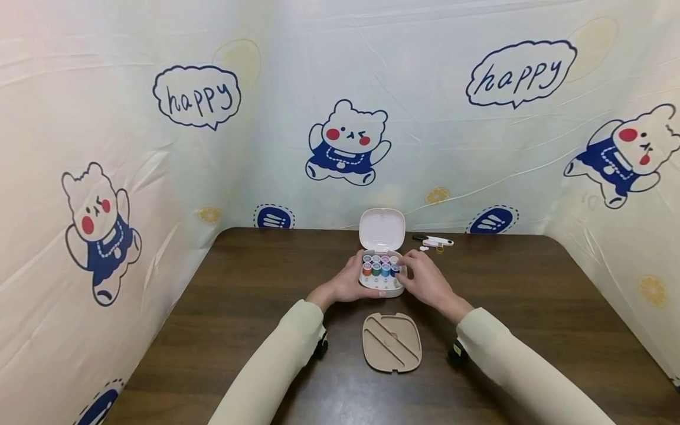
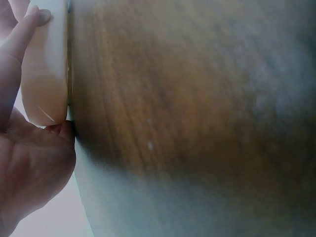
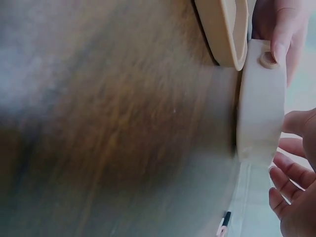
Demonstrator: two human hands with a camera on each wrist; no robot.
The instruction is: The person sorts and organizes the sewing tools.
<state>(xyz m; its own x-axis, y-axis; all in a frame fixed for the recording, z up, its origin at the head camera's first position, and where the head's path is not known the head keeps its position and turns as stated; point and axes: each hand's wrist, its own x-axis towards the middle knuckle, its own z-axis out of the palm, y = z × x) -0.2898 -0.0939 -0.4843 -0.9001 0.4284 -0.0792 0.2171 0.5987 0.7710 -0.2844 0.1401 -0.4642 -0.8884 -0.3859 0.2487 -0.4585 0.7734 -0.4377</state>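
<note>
A small white sewing box (image 1: 392, 292) stands with its lid (image 1: 382, 229) raised. Inside are two rows of thread spools (image 1: 376, 269) in several colours, with small pale items in front of them. My left hand (image 1: 347, 282) grips the box's left side, its thumb along the front beside the round button (image 2: 44, 18). From the right, my right hand (image 1: 425, 280) reaches over the rim, thumb and index finger at the rightmost spools; I cannot tell whether they pinch one. In the right wrist view its other fingers (image 3: 286, 182) are spread beside the box wall.
A beige tray (image 1: 392, 342) with diagonal ridges lies on the dark wooden table (image 1: 255, 307), nearer me than the box. Behind the right hand lie a black-and-white tool (image 1: 432, 241) and a small yellowish item (image 1: 440, 249). A patterned cloth (image 1: 446, 153) hangs behind the table.
</note>
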